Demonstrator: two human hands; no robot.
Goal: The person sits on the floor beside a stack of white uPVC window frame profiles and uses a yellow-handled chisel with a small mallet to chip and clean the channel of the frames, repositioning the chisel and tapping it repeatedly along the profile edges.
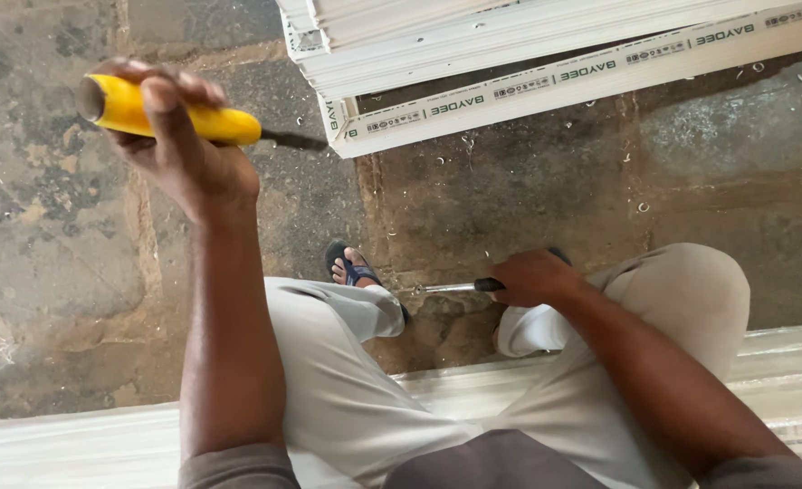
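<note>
Head view: stained concrete floor (528, 190)

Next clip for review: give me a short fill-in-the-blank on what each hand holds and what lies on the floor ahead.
1. The left hand grips a tool with a ____ handle.
2. The right hand holds a tool whose shaft is made of ____.
3. The stacked profiles on the concrete floor are ____ in colour.
4. The sandal is on the person's ____ foot.

Missing words: yellow; metal; white; left
</note>
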